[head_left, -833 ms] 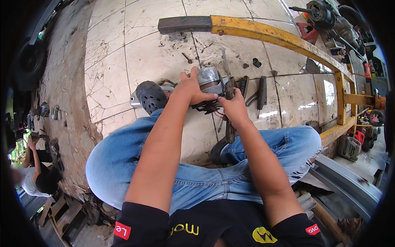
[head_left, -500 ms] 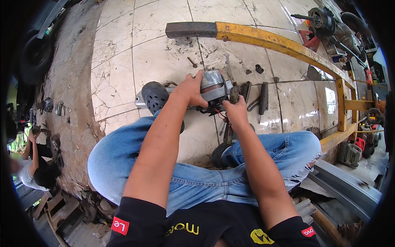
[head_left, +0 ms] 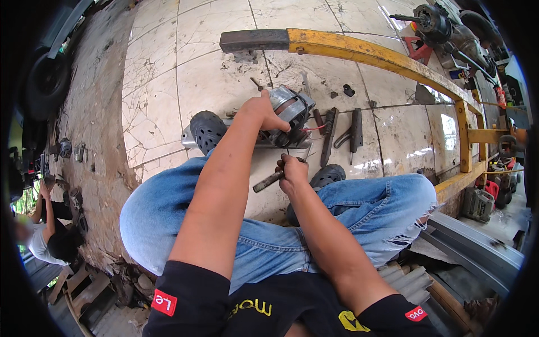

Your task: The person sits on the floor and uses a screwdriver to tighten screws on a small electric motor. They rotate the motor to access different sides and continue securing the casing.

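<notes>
My left hand (head_left: 263, 115) grips the side of a silver-grey alternator (head_left: 287, 106), thumb and fingers spread around its housing. The alternator's dark open end, with a red wire (head_left: 314, 129), faces toward me and to the right. Its base rests on or beside a flat metal bar (head_left: 193, 137), partly hidden by my arm and shoe. Closer to my lap, my right hand (head_left: 293, 173) is closed around a dark, worn rod-shaped tool (head_left: 268, 181), whose thick end points left. Its exact kind cannot be made out.
Right of the alternator lie a dark brush-like tool (head_left: 329, 137) and a pistol-shaped tool (head_left: 356, 133). A wrench (head_left: 306, 83) and a bolt (head_left: 256, 84) lie beyond. A yellow steel frame (head_left: 359, 49) arches across the floor. Another person (head_left: 48, 233) sits far left.
My right hand has drawn back toward me and left, away from the alternator, and its tool has turned from upright to slanting left. The alternator has tilted slightly under my left hand.
</notes>
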`<action>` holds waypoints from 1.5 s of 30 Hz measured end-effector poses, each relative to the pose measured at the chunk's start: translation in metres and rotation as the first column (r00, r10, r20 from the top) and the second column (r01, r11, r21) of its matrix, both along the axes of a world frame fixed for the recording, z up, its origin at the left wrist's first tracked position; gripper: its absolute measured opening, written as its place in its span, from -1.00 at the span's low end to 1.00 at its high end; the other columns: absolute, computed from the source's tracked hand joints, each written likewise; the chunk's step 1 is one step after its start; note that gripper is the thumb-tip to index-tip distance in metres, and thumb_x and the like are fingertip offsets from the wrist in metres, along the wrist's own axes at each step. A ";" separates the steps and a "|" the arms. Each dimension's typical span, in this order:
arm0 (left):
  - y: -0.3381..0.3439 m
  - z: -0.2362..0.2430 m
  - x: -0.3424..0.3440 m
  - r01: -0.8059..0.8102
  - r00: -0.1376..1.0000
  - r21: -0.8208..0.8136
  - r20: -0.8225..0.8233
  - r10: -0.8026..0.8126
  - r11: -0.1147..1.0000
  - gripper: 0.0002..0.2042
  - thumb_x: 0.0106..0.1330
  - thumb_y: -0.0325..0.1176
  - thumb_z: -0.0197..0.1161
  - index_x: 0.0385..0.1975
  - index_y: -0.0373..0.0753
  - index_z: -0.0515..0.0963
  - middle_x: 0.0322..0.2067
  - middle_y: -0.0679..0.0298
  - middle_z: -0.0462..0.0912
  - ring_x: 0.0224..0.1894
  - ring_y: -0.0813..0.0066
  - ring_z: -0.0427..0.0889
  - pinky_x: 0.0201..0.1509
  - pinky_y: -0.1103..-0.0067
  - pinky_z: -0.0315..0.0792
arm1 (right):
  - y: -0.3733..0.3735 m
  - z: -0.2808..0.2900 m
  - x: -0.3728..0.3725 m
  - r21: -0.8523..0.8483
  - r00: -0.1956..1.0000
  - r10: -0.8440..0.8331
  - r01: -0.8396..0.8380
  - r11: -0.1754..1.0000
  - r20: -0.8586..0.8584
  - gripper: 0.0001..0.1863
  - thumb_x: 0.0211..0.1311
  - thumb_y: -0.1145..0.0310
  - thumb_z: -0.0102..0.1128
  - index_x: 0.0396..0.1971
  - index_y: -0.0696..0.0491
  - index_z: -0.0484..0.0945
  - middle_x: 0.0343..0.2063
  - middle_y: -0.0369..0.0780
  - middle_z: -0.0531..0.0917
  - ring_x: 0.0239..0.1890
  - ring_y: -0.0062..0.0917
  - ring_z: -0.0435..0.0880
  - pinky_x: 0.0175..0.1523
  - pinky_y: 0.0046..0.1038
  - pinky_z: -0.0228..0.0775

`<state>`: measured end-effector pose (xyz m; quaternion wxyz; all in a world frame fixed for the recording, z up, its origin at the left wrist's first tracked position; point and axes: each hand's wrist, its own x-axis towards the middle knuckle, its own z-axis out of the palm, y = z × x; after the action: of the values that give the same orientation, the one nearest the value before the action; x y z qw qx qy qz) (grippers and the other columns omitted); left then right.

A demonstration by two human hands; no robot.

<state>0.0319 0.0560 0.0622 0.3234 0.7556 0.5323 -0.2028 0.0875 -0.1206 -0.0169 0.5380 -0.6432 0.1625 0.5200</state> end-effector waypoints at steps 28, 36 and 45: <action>0.005 -0.011 -0.004 -0.006 0.999 -0.046 0.046 0.008 0.999 0.39 -0.32 0.20 0.62 0.49 -0.39 -0.09 0.22 -0.14 0.49 0.26 0.01 0.52 0.30 0.35 0.45 | 0.002 0.067 0.111 -0.346 0.204 0.593 -0.648 0.678 0.779 -0.70 0.21 0.39 0.29 -0.12 0.25 0.55 -0.27 -0.04 0.72 -0.22 -0.30 0.70 -0.09 -0.31 0.49; -0.016 0.001 -0.035 0.037 0.999 -0.041 0.034 -0.035 0.998 0.28 -0.21 -0.22 0.65 0.54 0.07 -0.18 0.41 -0.03 0.18 0.29 -0.09 0.47 0.30 0.20 0.45 | 0.060 0.138 0.193 -0.701 -0.283 0.648 -0.399 0.591 0.707 -0.68 0.16 0.44 0.23 -0.05 0.12 0.55 -0.12 0.06 0.64 0.01 0.02 0.61 0.08 -0.04 0.45; -0.011 -0.010 -0.031 -0.010 0.999 -0.147 0.033 0.015 0.989 0.36 -0.18 -0.30 0.63 0.54 0.14 -0.36 0.53 -0.05 -0.22 0.41 -0.11 0.30 0.40 0.23 0.36 | 0.038 0.076 0.228 -0.577 -0.074 0.657 -0.559 0.596 0.750 -0.41 0.12 0.50 0.21 0.18 0.18 0.25 0.14 0.18 0.46 0.09 0.16 0.52 0.15 -0.04 0.41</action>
<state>0.0007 0.0448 0.0524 0.3884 0.7297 0.5152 -0.2265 0.3153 -0.0822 0.0587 0.1996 -0.8340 -0.4678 0.2137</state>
